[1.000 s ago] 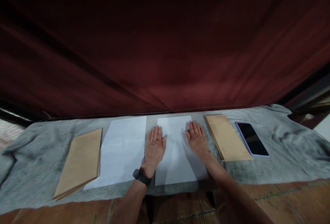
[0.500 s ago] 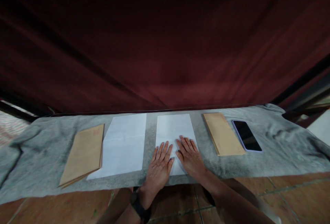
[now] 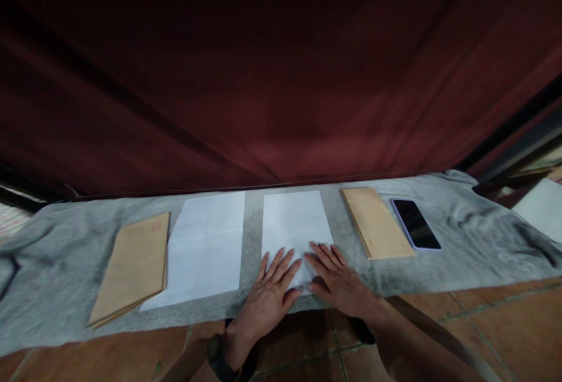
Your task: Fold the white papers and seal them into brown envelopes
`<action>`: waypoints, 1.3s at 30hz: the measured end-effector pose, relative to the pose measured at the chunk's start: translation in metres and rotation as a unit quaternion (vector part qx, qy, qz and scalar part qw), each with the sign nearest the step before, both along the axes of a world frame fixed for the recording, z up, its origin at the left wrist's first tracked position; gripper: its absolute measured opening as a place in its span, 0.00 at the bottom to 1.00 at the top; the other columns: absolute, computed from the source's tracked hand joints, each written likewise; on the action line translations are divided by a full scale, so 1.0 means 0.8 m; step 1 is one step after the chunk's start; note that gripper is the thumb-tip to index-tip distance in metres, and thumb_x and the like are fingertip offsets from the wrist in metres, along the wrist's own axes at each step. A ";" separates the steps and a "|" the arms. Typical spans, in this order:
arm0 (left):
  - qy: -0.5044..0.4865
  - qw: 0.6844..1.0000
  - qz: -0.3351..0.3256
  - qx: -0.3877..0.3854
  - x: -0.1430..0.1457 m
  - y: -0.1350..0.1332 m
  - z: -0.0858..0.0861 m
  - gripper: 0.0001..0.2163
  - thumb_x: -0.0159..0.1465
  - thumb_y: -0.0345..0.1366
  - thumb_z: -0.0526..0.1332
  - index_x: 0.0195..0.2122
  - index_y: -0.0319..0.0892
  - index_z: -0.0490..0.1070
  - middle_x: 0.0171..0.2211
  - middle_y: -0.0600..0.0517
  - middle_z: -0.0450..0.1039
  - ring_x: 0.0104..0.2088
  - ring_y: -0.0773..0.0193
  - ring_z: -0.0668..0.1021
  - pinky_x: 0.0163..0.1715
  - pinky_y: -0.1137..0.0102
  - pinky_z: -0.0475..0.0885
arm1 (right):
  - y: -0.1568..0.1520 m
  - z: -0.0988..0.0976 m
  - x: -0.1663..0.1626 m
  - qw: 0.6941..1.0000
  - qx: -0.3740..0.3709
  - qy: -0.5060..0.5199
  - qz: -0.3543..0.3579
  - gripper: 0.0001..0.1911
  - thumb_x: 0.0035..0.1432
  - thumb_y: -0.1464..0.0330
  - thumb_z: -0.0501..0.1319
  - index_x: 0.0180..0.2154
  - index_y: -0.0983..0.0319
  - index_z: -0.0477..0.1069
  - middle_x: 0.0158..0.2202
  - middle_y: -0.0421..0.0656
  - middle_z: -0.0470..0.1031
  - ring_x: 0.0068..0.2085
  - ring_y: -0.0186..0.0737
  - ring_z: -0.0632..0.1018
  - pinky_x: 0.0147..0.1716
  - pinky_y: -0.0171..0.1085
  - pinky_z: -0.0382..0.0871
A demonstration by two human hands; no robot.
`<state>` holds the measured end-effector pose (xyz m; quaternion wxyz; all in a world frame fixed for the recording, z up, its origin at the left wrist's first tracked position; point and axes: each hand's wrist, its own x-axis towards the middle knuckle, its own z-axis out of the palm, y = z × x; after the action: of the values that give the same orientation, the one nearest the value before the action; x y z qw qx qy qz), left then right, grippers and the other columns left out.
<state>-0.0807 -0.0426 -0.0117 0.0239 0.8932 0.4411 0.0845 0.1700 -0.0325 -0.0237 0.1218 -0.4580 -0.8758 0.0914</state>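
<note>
Plainly, my left hand (image 3: 268, 299) and right hand (image 3: 343, 286) lie spread, gripping nothing, over the near end of the central sheet (image 3: 293, 218) on grey cloth (image 3: 253, 227); uneven pressure could skew it.

Cloth (image 3: 478, 253), before curtain (image 3: 281, 106). On cloth, left to right: left envelope stack (image 3: 134, 265), lapping edge of left sheet (image 3: 211, 247); right sheet (image 3: 292, 218), left hand (image 3: 272, 294) and right hand (image 3: 340, 282) on near end; right envelope stack (image 3: 380, 227); phone (image 3: 415, 224), just beside. Tiled floor (image 3: 513, 317) below, nearside.
</note>
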 end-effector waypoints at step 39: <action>0.052 0.995 -0.007 -0.080 0.052 0.000 0.036 0.24 0.66 0.20 0.49 0.61 0.44 0.67 0.62 0.46 0.70 0.61 0.56 0.74 0.59 0.60 0.71 | 0.024 0.006 0.072 0.990 -0.113 0.087 -0.003 0.42 0.52 0.86 0.47 0.66 0.55 0.64 0.69 0.39 0.63 0.68 0.36 0.65 0.67 0.42 0.61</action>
<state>-0.0394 -0.0429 0.0172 0.0728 0.8945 0.4412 0.0025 0.2273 -0.0131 -0.0186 0.1451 -0.4619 -0.8444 0.2292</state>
